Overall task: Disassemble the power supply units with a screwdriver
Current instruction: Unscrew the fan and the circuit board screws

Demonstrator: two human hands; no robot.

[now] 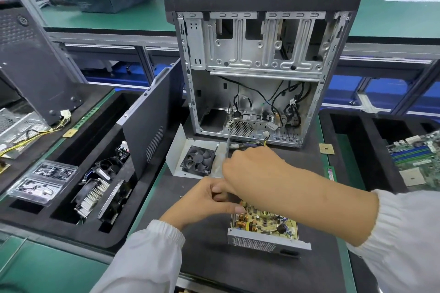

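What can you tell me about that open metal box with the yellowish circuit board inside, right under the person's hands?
The power supply unit is a low grey metal tray lying flat on the dark mat, its top cover off. Its near wall has a perforated mesh vent. Inside sits a yellowish circuit board with copper coils and dark round parts. The left hand touches the board's far left corner with curled fingers; the right forearm crosses above it.

right hand (pixel 252 169) over power supply (pixel 266 226) | left hand (pixel 204 202) touching board
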